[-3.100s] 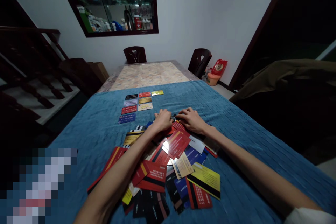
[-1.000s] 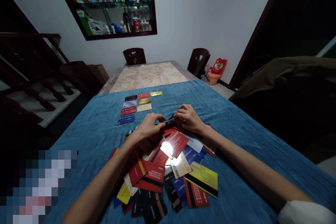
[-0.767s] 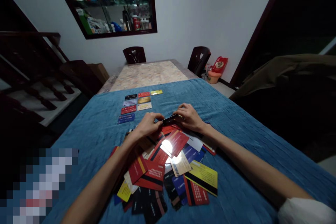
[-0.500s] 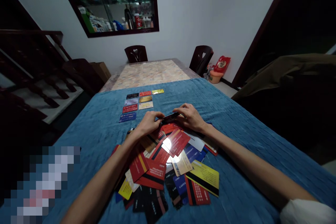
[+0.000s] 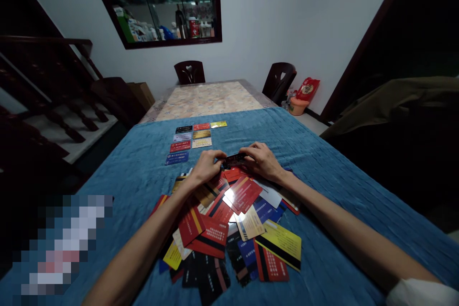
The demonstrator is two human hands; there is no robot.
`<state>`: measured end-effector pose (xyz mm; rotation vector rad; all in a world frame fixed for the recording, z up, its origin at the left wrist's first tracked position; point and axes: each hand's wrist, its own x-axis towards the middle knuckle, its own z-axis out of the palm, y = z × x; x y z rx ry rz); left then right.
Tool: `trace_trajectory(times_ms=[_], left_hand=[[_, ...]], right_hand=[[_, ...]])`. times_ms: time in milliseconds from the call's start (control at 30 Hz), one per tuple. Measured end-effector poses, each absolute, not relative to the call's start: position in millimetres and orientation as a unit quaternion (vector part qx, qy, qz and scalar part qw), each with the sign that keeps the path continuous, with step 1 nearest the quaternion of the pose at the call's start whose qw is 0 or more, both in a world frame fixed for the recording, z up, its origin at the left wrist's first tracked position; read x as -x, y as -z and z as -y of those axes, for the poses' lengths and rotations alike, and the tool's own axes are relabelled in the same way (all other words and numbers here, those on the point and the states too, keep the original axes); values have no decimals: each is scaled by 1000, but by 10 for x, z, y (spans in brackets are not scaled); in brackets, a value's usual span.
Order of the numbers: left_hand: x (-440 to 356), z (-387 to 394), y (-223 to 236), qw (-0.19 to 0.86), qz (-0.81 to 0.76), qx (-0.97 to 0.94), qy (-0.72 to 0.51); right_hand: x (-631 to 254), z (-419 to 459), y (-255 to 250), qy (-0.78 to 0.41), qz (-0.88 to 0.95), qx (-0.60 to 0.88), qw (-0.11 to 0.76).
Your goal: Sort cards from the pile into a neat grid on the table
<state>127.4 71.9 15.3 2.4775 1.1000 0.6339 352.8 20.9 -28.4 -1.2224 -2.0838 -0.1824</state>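
A black card (image 5: pixel 234 158) is held between my two hands at the far edge of a loose heap of cards. My left hand (image 5: pixel 208 166) pinches its left end, and my right hand (image 5: pixel 263 160) grips its right end. Under and in front of my hands spreads the heap, with a red card (image 5: pixel 244 194) on top, a yellow card (image 5: pixel 279 244) at the right and black cards (image 5: pixel 206 275) nearest me. Beyond my left hand, several cards lie face up in short rows, among them a blue card (image 5: pixel 177 158) and a cream card (image 5: pixel 202 142).
A blue cloth (image 5: pixel 322 191) covers the near part of the table; the far part has a patterned cover (image 5: pixel 211 98). Chairs (image 5: pixel 190 72) stand around it. A wall cabinet (image 5: pixel 172 5) holds bottles. A red bag (image 5: pixel 309 88) sits in an orange tub at the right.
The view has shifted slightly, so the surroundings sit a little to the right. Both hands still hold the black card, which appears tilted up slightly more toward me.
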Motion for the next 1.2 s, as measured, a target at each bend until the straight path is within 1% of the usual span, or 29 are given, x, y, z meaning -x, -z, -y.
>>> trace_trajectory(times_ms=[133,400,633,933,1200], left_hand=[[-1297,-703,-115,171,-398,-867,-247],[-1297,-717,-101,155,-433,-843,-281],[-1286,-727,-124,164,-428,-839,-293],[-1275,-719,-117,176,-423,-836,-303],[-1262,-712,-113,124,-389,-868,-282]], right_hand=[[-3526,-228,308,91,809,476,334],[-3481,-208,294,175,813,474,288],[-3492,-200,251,221,811,462,282],[-3500,-180,242,203,820,450,290],[-3544,-176,148,186,831,455,261]])
